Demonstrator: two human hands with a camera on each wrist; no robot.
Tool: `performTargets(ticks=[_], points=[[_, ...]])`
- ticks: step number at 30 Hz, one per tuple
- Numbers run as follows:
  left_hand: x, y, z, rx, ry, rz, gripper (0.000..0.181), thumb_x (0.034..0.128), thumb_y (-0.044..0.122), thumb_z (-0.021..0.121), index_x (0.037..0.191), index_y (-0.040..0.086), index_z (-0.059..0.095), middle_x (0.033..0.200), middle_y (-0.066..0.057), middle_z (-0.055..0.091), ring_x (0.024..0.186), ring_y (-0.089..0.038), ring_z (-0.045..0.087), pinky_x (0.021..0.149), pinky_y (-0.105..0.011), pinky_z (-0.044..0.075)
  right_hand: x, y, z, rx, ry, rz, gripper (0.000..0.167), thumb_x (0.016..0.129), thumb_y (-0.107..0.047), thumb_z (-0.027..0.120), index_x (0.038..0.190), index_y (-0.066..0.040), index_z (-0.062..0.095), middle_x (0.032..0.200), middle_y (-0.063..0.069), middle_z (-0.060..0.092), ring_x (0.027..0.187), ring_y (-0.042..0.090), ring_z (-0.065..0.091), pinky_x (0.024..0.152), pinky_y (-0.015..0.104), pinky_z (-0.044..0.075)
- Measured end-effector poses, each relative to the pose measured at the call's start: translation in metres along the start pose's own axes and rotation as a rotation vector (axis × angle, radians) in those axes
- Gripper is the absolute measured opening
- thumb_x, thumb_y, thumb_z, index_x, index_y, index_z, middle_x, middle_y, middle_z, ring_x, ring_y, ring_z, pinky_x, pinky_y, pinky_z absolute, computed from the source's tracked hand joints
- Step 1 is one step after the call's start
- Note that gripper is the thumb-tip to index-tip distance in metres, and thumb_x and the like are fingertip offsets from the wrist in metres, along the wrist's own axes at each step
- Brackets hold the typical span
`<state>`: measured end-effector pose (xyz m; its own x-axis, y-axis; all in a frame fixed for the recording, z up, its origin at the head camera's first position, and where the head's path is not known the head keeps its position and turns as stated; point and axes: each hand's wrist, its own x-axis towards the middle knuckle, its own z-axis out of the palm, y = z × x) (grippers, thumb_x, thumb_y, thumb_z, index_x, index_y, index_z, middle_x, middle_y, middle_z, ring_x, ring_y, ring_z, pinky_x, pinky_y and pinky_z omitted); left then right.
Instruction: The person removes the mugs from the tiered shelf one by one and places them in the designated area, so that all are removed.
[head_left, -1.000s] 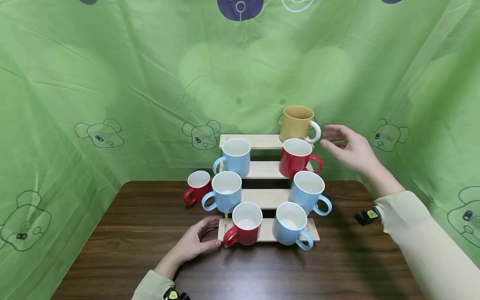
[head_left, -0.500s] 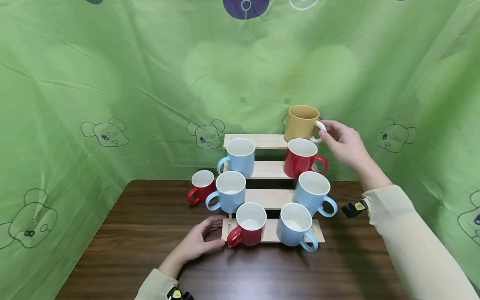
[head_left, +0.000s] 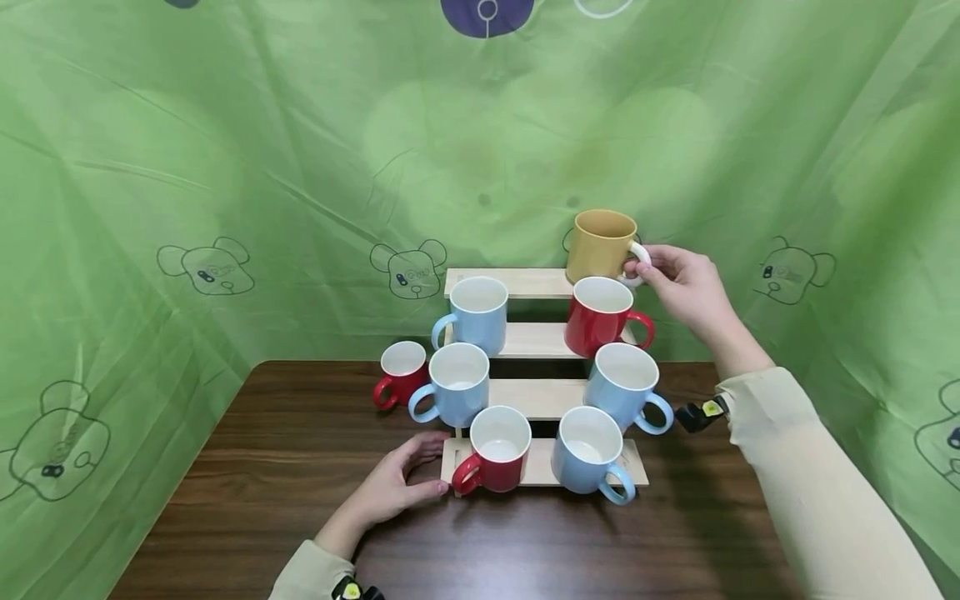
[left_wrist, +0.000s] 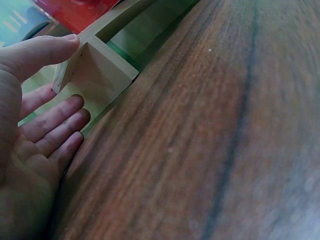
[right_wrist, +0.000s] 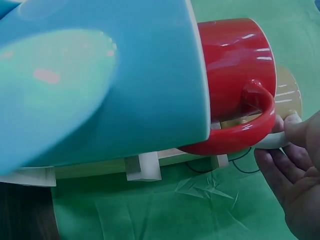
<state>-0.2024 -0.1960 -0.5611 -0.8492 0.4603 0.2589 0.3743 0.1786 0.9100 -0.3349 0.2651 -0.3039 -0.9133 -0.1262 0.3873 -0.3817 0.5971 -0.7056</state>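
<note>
Right grip point(head_left: 686, 285) closed in pinch, holding yellow mug point(head_left: 597, 255) by handle point(head_left: 639, 252); left grip point(head_left: 397, 481) loosely spread, touching rack point(head_left: 536, 397) at front left corner. Tabletop point(head_left: 262, 483) carries rack: we should brace corner lightly, since any tug could shift all tiers. Yellow mug upright at rack's top right, base partly hidden behind red mug point(head_left: 592, 327); any move best starts straight up. Handle sits off-centre, so we need firm pinch against tipping.

Head cam looked forward and down at the rack point(head_left: 536, 398), left-wrist cam sat low over the tabletop point(left_wrist: 190, 130), and right-wrist's close-up shared the yellow mug point(right_wrist: 289, 95).
</note>
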Motion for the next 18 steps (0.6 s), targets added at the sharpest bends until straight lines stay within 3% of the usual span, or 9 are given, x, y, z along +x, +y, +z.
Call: performTargets(ticks=[5, 13, 18], points=[[-0.001, -0.001, 0.0, -0.008, -0.004, 0.006, 0.066, 0.0967, 0.012, 0.086, 0.155, 0.009, 0.054, 0.146, -0.011, 0.067, 0.137, -0.026, 0.063, 0.12, -0.035, 0.05, 0.002, 0.001, -0.002, 0.065, -0.028, 0.037, 0.037, 0.112, -0.025, 0.066, 0.139, 0.0, 0.07, 0.122, 0.017, 0.078, 0.105, 0.01, 0.073, 0.087, 0.011, 0.057], [-0.001, 0.001, 0.0, -0.01, -0.005, -0.011, 0.067, 0.0969, 0.013, 0.085, 0.155, 0.009, 0.054, 0.147, -0.01, 0.066, 0.138, -0.025, 0.063, 0.12, -0.035, 0.049, 0.009, 0.009, -0.012, 0.233, -0.146, 0.061, 0.039, 0.112, -0.017, 0.064, 0.142, 0.008, 0.063, 0.113, -0.004, 0.08, 0.108, 0.007, 0.071, 0.096, 0.017, 0.057], [-0.001, 0.001, 0.0, -0.016, -0.007, -0.001, 0.066, 0.0971, 0.011, 0.085, 0.155, 0.008, 0.053, 0.147, -0.012, 0.066, 0.137, -0.026, 0.063, 0.12, -0.034, 0.049, 0.01, 0.011, -0.013, 0.323, -0.189, 0.07, 0.037, 0.113, -0.014, 0.061, 0.141, 0.011, 0.06, 0.112, -0.001, 0.078, 0.105, 0.012, 0.071, 0.09, 0.022, 0.061]])
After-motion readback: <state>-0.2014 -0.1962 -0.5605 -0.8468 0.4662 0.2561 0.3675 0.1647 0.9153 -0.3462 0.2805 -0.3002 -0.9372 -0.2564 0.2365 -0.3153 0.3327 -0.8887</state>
